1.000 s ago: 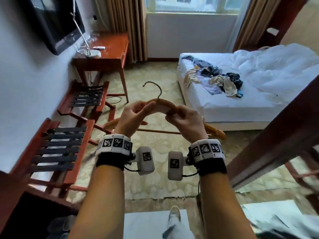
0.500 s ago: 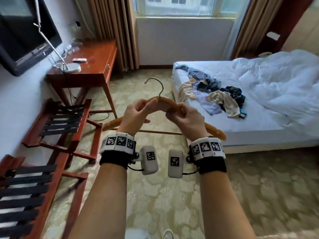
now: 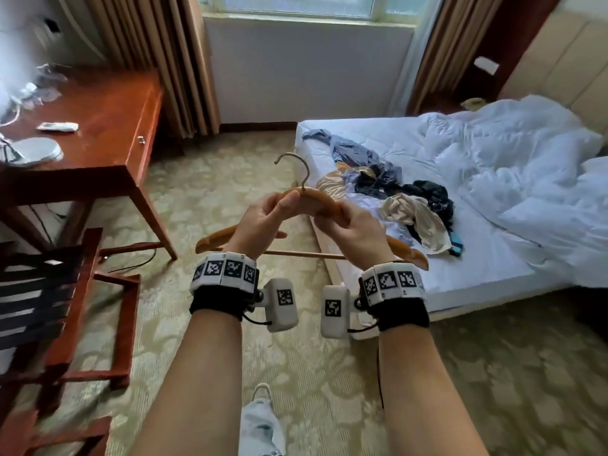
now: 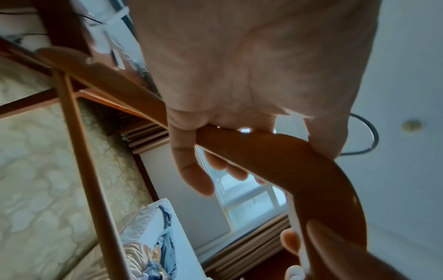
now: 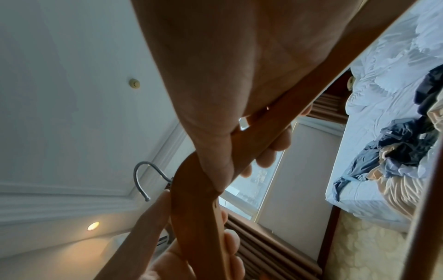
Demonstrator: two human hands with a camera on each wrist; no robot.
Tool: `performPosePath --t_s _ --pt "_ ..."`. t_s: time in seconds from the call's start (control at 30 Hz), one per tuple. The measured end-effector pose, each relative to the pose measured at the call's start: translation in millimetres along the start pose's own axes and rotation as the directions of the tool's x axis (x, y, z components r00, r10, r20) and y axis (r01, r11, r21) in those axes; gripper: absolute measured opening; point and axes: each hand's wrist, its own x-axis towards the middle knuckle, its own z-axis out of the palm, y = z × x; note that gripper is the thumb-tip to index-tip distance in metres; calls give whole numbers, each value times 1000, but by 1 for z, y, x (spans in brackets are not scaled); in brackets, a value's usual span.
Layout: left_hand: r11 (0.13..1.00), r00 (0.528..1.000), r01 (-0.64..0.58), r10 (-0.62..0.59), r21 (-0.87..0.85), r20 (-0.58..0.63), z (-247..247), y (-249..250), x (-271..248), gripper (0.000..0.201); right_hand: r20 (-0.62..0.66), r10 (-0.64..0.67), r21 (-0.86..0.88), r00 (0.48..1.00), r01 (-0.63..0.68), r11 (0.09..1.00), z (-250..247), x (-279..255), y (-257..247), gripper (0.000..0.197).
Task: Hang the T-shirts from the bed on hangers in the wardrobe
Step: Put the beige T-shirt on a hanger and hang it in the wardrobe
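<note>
A wooden hanger point(image 3: 320, 200) with a metal hook point(image 3: 301, 166) is held up in front of me by both hands. My left hand point(image 3: 273, 209) grips its left shoulder beside the hook, with the thumb on top. My right hand point(image 3: 342, 215) grips the right shoulder. The left wrist view shows the fingers of the left hand point(image 4: 191, 161) curled round the hanger point(image 4: 275, 151). In the right wrist view the right hand point(image 5: 239, 151) wraps the hanger point(image 5: 191, 199). A pile of crumpled T-shirts point(image 3: 388, 189) lies on the bed point(image 3: 477, 258), beyond and to the right of the hands.
A red-brown desk point(image 3: 98, 126) with a lamp base point(image 3: 36, 151) stands at the left. A slatted luggage rack point(image 3: 65, 291) is at the near left. A rumpled white duvet point(image 3: 510, 166) covers the far side of the bed. Patterned carpet point(image 3: 230, 179) lies between desk and bed.
The view has swung and moved toward the bed. The dark wooden panel at the right has left the picture. Both hands keep the same hold on the hanger.
</note>
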Motion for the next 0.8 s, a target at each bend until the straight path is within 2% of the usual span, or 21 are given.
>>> performPosePath --t_s 0.1,0.2,0.43,0.47,0.5,0.53,0.63,0.8 --pt "1000 997 1 -3 15 83 -12 -1 69 32 -45 40 6 998 -39 999 2 60 0 49" --pt "998 991 -37 29 57 131 -14 1 130 43 -89 91 23 992 -90 996 2 111 7 55" --pt "989 973 -99 72 112 220 11 -8 244 53 -154 203 30 967 -201 979 -14 199 42 22" --pt "988 966 -103 70 120 247 25 -12 279 54 -169 230 45 958 -226 973 -19 227 60 17" --pt "986 966 -114 81 123 245 26 -13 283 54 -164 223 36 961 -220 975 -21 230 62 15" --pt "985 965 -125 92 121 247 29 -14 291 54 -154 225 30 962 -223 974 -22 237 65 16" --pt "986 962 -116 82 121 259 57 -22 362 43 -182 255 41 950 -252 967 -39 296 99 26" --pt "987 969 -72 35 141 245 103 -13 475 46 -179 313 46 933 -310 950 -73 399 146 30"
